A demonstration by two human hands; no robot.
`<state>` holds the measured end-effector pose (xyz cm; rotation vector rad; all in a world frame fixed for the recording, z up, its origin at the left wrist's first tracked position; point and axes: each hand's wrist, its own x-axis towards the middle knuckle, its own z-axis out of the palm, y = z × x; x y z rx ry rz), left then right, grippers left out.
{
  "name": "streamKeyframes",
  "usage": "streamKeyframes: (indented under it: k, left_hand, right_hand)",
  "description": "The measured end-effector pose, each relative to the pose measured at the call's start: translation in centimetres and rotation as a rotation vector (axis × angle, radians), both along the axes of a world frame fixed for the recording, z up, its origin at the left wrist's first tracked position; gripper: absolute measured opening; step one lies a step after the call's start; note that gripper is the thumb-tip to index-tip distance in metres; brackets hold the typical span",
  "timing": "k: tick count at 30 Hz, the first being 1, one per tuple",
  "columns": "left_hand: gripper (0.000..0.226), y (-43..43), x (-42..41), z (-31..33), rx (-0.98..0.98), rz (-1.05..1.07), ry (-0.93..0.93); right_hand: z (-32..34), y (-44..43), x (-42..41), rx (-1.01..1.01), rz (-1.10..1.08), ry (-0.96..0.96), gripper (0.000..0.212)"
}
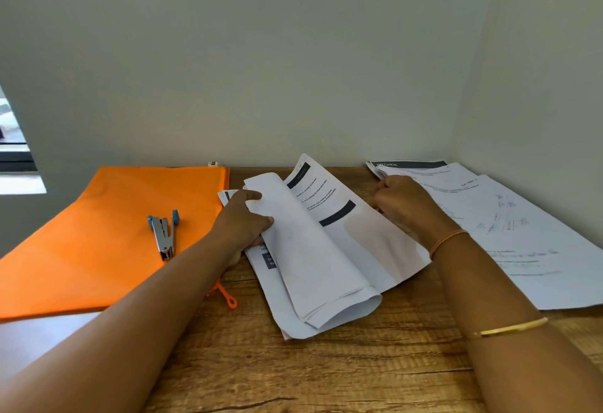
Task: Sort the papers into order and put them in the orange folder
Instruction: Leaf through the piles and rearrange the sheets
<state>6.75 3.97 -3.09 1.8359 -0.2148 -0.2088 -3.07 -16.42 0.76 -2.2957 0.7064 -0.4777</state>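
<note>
A stack of printed papers (326,256) lies in the middle of the wooden desk, its top sheets folded over to the left. My left hand (243,221) grips those lifted sheets at their left edge, thumb on top. My right hand (403,203) has curled fingers at the right edge of the page underneath; whether it pinches that page I cannot tell. The orange folder (98,249) lies flat on the left, its zip pull (228,298) hanging off the near corner. A second pile of papers (509,233) is spread out on the right.
A silver stapler with blue ends (163,233) sits on the orange folder. The desk (326,370) stands in a corner, with walls close behind and to the right. A window is at the far left.
</note>
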Motion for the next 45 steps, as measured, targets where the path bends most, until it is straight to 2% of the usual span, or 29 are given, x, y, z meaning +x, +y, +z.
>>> streamKeyframes:
  k: [5,11,16,23,26,29,32,34,36,39,41,43,45]
  left_hand:
    - [0.021,0.0,-0.1,0.2,0.066,-0.024,-0.029]
    - [0.019,0.0,-0.2,0.2,0.077,-0.024,-0.026]
    - [0.019,-0.1,-0.3,0.3,0.090,-0.021,-0.043]
    - [0.020,-0.1,-0.3,0.3,0.079,-0.014,-0.025]
    - [0.021,-0.1,-0.2,0.2,0.085,-0.016,-0.034]
    - [0.016,-0.1,-0.1,0.1,0.085,-0.023,-0.037]
    - [0.015,-0.1,0.0,0.1,0.090,-0.036,-0.028]
    - [0.015,-0.1,0.0,0.1,0.090,-0.042,-0.021]
    - [0.015,-0.1,0.1,0.0,0.089,-0.038,-0.019]
    - [0.018,-0.3,0.1,0.1,0.042,-0.002,0.008]
    - [0.030,-0.3,-0.2,0.4,-0.036,0.015,0.072]
    - [0.047,-0.2,-0.3,0.7,-0.124,0.006,0.124]
    - [0.055,-0.2,-0.1,0.6,-0.141,0.014,0.129]
  right_hand:
    - [0.2,0.6,-0.2,-0.057,0.068,0.078,0.018]
    - [0.5,1.0,-0.4,-0.110,0.134,0.207,0.031]
    - [1.0,1.6,-1.0,-0.156,0.246,0.339,0.024]
    - [1.6,1.7,-2.1,-0.178,0.469,0.571,0.055]
    - [1.7,1.6,-2.3,-0.191,0.515,0.615,0.058]
    - [1.9,1.7,-2.5,-0.166,0.525,0.553,0.052]
    - [2.2,1.6,-2.5,0.051,0.405,0.340,0.011]
    - [2.3,1.5,-2.6,0.201,0.290,0.260,0.019]
    - [2.1,1.0,-2.6,0.248,0.268,0.220,0.034]
    - [2.0,1.2,-2.7,0.451,0.452,0.096,0.039]
    - [2.0,1.8,-2.9,0.548,0.574,0.081,0.044]
    - [1.7,2.2,-2.9,0.451,0.668,0.189,0.057]
    - [1.3,2.7,-2.6,0.358,0.755,0.311,0.063]
